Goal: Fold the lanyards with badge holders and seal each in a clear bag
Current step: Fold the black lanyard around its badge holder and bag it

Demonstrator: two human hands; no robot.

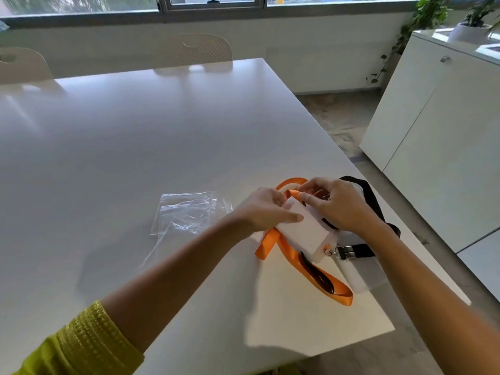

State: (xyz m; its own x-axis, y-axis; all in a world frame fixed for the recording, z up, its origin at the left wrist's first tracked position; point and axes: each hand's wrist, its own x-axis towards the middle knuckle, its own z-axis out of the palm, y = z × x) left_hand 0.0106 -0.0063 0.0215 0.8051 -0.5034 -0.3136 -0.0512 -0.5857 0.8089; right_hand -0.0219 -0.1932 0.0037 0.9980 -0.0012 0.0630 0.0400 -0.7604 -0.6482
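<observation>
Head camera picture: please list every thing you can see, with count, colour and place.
table: one, white, fills the view
clear bags: small pile, count unclear, transparent, left of the hands
orange lanyard: one, orange, under the hands
badge holder: one, whitish, on the orange lanyard
black lanyard: one, black, right of the hands
chairs: two, beige, behind the table
cabinet: one, white, far right
potted plants: two, green, on the cabinet
left hand: on the badge holder
right hand: pinching the orange lanyard
</observation>
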